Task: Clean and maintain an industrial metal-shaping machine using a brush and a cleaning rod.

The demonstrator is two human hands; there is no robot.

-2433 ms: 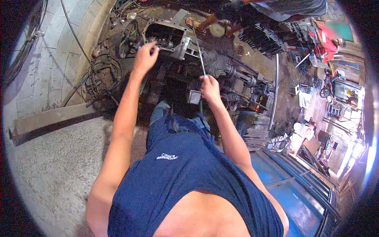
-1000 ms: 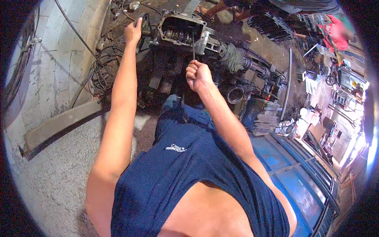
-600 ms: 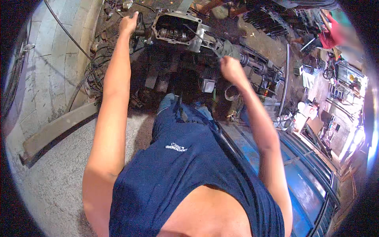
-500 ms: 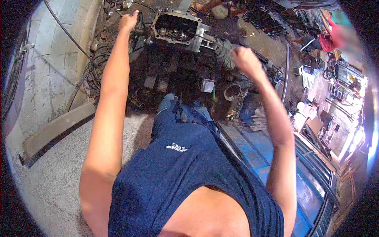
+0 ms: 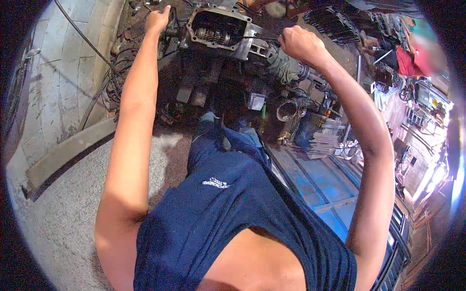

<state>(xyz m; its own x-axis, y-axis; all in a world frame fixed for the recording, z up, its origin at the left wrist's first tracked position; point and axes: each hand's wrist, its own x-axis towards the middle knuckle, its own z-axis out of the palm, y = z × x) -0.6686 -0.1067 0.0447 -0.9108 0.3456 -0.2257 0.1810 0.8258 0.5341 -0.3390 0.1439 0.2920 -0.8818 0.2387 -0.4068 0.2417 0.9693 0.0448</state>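
One navy shirt (image 5: 238, 203) bears two lines of white lettering. The right hand (image 5: 303, 44) clamps one thin rod (image 5: 263, 38) reaching to one open gearbox housing (image 5: 212, 45) ahead; well apart, the left hand (image 5: 157, 22) meets one dark wheel (image 5: 171, 30), grip hidden. Beyond is one red-clad person (image 5: 408, 62).

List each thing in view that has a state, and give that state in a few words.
Metal housing: uncovered, inside visible
Gears: exposed inside the housing
Rod: held, reaching over the housing's rim
Right hand: closed around the rod
Left hand: at the dark wheel, grip unclear
Grey-green cloth: bunched up beside the housing
Thin metal bars: stacked
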